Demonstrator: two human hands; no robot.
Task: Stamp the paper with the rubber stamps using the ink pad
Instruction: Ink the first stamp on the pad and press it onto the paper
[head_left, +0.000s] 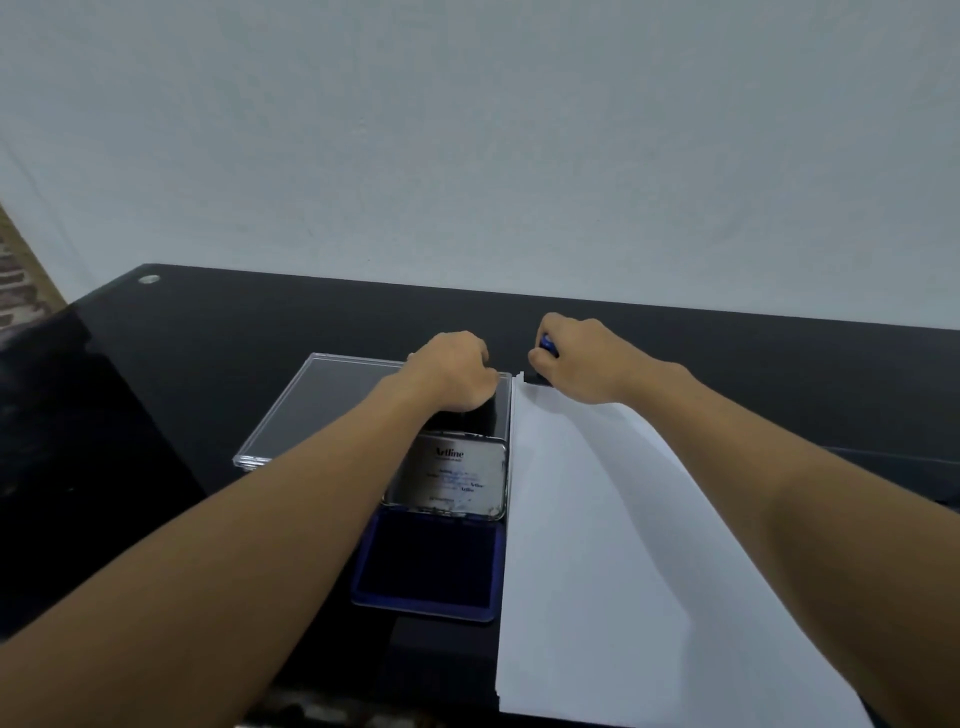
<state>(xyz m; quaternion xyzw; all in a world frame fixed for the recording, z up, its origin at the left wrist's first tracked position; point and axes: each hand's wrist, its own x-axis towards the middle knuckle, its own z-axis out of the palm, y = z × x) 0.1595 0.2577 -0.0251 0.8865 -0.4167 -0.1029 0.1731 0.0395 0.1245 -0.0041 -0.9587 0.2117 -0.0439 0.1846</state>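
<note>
A black glossy table (208, 332) stands against a pale wall, with a small round metal disc (149, 279) set in its far left corner. Left of the middle lies a flat clear plastic case (322, 405), resting on the table top. The left arm reaches across the case's near edge, and the left hand (457, 371) hangs over its far right part, knuckles up and fingers curled downward. The fingertips are hidden under the hand, so I cannot tell whether it has hold of anything.

Just nearer than that hand sits the ink pad (431, 566), open, its dark blue pad facing up in a blue tray. Its lid (452, 475) is swung back on the far side, showing a silvery inner face with an "Artline" label and some blue smudges. The lid's far end lies under the left wrist and over the near right part of the clear case.

Right beside the ink pad, its left edge running alongside the tray, lies the white paper (597, 545), blank where it shows; several sheet edges show at its far left corner. The right hand (587, 358) is at that far corner, fingers curled tightly round a blue stamp (548, 345). Only the stamp's blue top peeks out between thumb and fingers.
</note>
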